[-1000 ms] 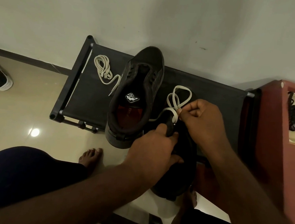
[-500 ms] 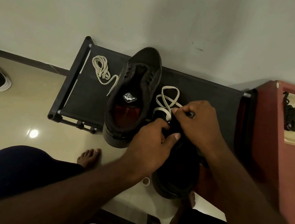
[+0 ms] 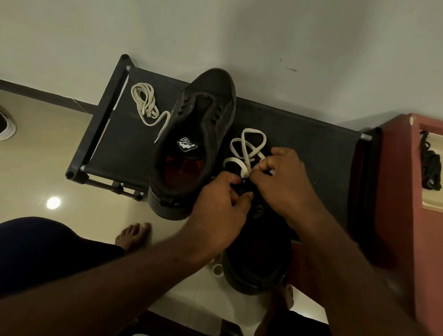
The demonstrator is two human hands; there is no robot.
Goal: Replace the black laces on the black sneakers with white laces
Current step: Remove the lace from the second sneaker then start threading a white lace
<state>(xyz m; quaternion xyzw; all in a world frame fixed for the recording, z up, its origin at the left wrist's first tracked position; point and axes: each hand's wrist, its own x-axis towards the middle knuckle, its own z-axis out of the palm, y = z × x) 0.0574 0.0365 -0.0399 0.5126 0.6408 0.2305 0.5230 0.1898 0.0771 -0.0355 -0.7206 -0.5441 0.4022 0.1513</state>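
White lace (image 3: 247, 148): its loops lie on the table (image 3: 311, 138) at 12 o'clock of our hands, and one end runs down to the near sneaker (image 3: 258, 259).
Right grip (image 3: 280, 183): our thumb and forefinger pinch the white lace close to its end, over the eyelets.
Left grip (image 3: 219, 210): our curled fingers pinch the near sneaker's upper, just beside the right grip.
Near sneaker: black, with its heel jutting past the table's 6 o'clock edge.
Second sneaker (image 3: 192, 149): black, just beside the first at 9 o'clock, toe toward the wall at 12 o'clock.
Spare white lace (image 3: 147, 103): we see it bundled on the table at 10 o'clock of the second sneaker.
Black laces (image 3: 430, 167): heaped on the red cabinet (image 3: 398, 210) at 3 o'clock, well apart.
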